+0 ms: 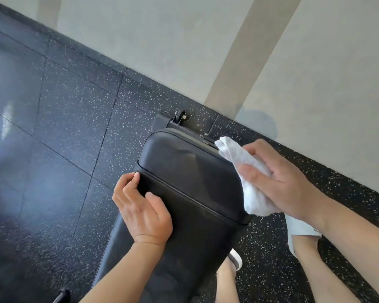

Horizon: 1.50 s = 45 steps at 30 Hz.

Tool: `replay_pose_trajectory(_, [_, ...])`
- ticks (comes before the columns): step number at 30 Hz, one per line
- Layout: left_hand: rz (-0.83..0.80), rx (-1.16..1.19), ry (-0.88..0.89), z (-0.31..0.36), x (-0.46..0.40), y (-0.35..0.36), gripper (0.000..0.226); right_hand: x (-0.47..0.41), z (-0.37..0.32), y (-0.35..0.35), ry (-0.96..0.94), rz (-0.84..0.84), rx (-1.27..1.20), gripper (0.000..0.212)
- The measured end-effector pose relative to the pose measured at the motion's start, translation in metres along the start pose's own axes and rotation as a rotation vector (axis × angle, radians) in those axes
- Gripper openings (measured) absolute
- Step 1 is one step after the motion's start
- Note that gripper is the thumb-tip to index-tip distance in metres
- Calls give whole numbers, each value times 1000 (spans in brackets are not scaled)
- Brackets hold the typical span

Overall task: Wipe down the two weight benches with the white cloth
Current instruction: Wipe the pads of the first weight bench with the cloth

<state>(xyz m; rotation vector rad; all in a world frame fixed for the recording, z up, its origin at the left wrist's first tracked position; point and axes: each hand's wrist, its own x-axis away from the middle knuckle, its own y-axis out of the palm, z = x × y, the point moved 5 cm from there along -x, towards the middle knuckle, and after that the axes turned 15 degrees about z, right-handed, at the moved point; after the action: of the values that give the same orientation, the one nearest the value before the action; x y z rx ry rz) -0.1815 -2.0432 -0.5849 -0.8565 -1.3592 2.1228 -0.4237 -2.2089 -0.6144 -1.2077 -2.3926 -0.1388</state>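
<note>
A black padded weight bench (184, 171) runs from the bottom centre up toward the wall, its far end rounded. My left hand (140, 206) grips the bench's left edge, with the thumb on top of the pad and the fingers curled over the side. My right hand (280, 178) presses a crumpled white cloth (247, 178) against the right side of the pad, fingers fairly straight over it. Only one bench is in view.
Dark speckled rubber floor tiles (74, 127) spread to the left. A pale wall (206, 51) stands just beyond the bench's end, where a wheel and bolt (179, 118) of the frame show. My white shoes (298, 235) stand to the right of the bench.
</note>
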Motion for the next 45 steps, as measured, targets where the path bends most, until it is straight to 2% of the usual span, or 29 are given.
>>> replay_pose_trajectory(3, [-3,-14,-14,-4,0,1,45,-12,-4,8,-19,24,40,12])
replay_pose_trajectory(8, [-18,-10,-13,0,2,0,45,-85,-32,52,25,-104,-5,20])
replay_pose_trajectory(12, [-7,-16,0,1,0,2,45,-70,-23,42,52,-25,-102,20])
replay_pose_trajectory(15, [-7,-17,10,0,2,2,45,-22,-2,19,-19,152,-67,15])
replay_pose_trajectory(18, [2,-11,6,-3,2,2,47,30,18,13,-60,463,-123,15])
replay_pose_trajectory(21, [-4,-1,9,-3,2,5,48,76,33,34,9,775,-240,15])
replay_pose_trajectory(24, [17,18,10,-4,1,5,49,78,35,45,30,921,-260,14])
replay_pose_trajectory(30, [39,22,-11,-6,3,4,48,14,17,22,-34,843,-164,17])
replay_pose_trajectory(33, [24,37,-18,-2,3,3,49,53,11,36,-161,986,111,17])
replay_pose_trajectory(35, [18,34,-27,0,3,2,50,87,9,56,-259,1016,283,19])
replay_pose_trajectory(39, [13,75,-29,-1,3,0,50,112,5,92,-402,926,532,17])
replay_pose_trajectory(43, [32,90,-31,-4,1,3,48,69,-29,96,-544,819,804,20])
replay_pose_trajectory(45, [38,76,-25,-5,2,2,46,41,-51,112,-624,730,861,22])
